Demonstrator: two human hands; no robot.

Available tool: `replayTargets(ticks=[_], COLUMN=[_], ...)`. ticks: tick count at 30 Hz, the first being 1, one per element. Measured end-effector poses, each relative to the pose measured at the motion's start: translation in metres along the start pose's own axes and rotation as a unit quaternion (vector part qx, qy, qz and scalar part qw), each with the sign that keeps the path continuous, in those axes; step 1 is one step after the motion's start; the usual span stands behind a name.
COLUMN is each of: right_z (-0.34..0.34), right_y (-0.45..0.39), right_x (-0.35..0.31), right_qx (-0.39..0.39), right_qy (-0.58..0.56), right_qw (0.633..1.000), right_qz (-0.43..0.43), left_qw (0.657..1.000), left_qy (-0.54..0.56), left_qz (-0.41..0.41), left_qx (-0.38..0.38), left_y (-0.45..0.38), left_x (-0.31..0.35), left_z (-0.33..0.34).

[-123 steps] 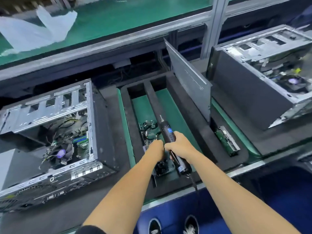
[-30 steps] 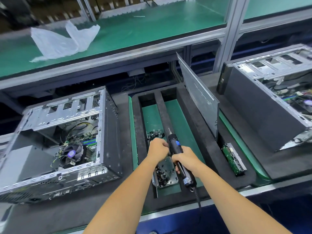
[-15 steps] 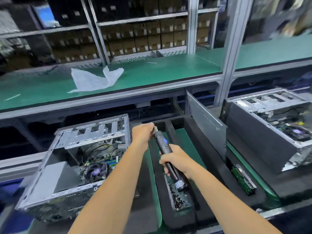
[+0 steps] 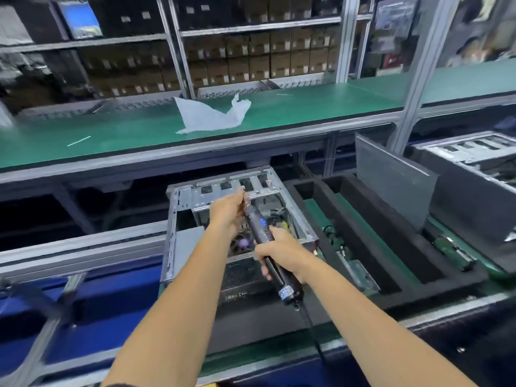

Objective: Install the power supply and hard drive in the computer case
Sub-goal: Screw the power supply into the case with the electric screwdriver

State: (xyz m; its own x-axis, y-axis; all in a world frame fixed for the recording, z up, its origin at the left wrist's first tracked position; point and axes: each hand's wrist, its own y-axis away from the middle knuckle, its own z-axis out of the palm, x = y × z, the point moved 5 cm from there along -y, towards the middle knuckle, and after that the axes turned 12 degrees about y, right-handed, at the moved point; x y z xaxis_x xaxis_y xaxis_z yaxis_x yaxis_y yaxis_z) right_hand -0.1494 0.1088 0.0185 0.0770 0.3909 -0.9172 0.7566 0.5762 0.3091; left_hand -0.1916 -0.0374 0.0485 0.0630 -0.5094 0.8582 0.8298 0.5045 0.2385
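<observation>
Two hands meet over the open computer case [image 4: 195,219], which lies on its side at about 12 o'clock from us, just beyond the forearms. Our right hand [image 4: 282,252] is wrapped around the body of the electric screwdriver [image 4: 259,233]; the tool slants up toward 11 o'clock, its cord trailing down toward 5 o'clock. Our left hand [image 4: 227,210] is curled at the bit end, fingertips pinching at the tip. Whether a screw sits between them we cannot tell; the spot is blurred. Both hands hang above the case's interior, where a cooler fan [image 4: 243,243] shows just under the left wrist.

At 2 o'clock from the hands lies the black foam tray [image 4: 363,219] with its green-floored slots. A grey side panel [image 4: 391,174] stands upright at the tray's far right edge. At 3 o'clock, in a small pocket of the tray, rests the hard drive [image 4: 452,252], well apart from either hand. A second case [image 4: 474,174] sits at the far right. A white plastic bag [image 4: 212,115] lies on the green shelf at 12 o'clock.

Against half a second ago: the view has swung left, so the case now sits under the hands rather than to their left, and the tray has slid rightward in frame. A second ago the hands were down over the tray's screw dish; now they are raised over the case. Grips unchanged.
</observation>
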Motion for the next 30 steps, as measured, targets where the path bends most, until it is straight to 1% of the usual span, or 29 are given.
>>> replayTargets(ticks=[6,8,13,16,18,20,22,24,28,30], right_z=[0.034,0.040,0.053,0.054,0.055,0.058,0.061,0.065,0.074,0.079], right_y=[0.021,0.027,0.038,0.043,0.045,0.048,0.052,0.056,0.063,0.068], right_x=[0.008,0.012,0.016,0.015,0.016,0.020,0.023,0.027,0.036,0.042], right_qx=[0.000,-0.007,-0.010,0.009,0.027,0.033,0.026,0.011,-0.022,-0.037], right_qy=[0.015,0.008,0.013,0.054,0.093,0.104,0.088,0.056,-0.012,-0.035], right_qw=[1.000,0.999,0.999,0.998,0.995,0.994,0.996,0.998,1.000,0.999], right_qz=[0.026,0.033,0.040,0.031,0.022,0.017,0.018,0.015,0.009,0.013], left_qw=[0.995,0.994,0.990,0.986,0.982,0.979,0.977,0.972,0.964,0.957], left_qy=[0.033,0.015,-0.036,-0.102,-0.146,-0.166,-0.165,-0.186,-0.237,-0.277], left_qz=[-0.066,-0.082,-0.109,-0.101,-0.094,-0.098,-0.114,-0.113,-0.077,-0.028], left_qx=[-0.061,-0.076,-0.082,-0.087,-0.074,-0.065,-0.077,-0.085,-0.099,-0.085], left_y=[0.018,0.020,0.028,0.031,0.032,0.035,0.039,0.040,0.040,0.038], left_x=[-0.009,-0.011,-0.012,-0.006,-0.003,-0.004,-0.007,-0.008,-0.008,-0.005], left_z=[-0.037,-0.046,-0.062,-0.066,-0.068,-0.071,-0.072,-0.076,-0.085,-0.089])
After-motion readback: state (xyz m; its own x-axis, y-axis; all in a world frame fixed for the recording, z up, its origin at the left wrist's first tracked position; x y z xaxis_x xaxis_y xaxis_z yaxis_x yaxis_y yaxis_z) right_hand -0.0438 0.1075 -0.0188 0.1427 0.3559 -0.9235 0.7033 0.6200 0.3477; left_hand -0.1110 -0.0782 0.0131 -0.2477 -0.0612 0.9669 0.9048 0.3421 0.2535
